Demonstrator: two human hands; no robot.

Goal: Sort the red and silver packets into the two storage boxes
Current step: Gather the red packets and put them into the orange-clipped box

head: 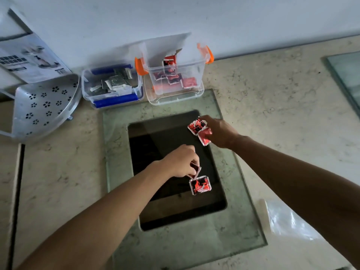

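Observation:
My right hand (220, 133) grips two red packets (199, 130) above the far right corner of the dark glass panel (161, 145). My left hand (181, 162) pinches a red packet (195, 169) at mid-panel. Another red packet (200, 185) lies just below that hand; whether it is also held I cannot tell. At the back stands a clear box with orange latches (194, 65) holding several red packets. Left of it sits a clear box with blue latches (115, 99) holding several silver packets.
A perforated metal tray (42, 108) leans at the back left, with a printed carton (29, 57) behind it. A clear plastic bag (288, 219) lies on the marble counter (272, 98) at the right. A glass sheet (346, 73) is at the far right edge.

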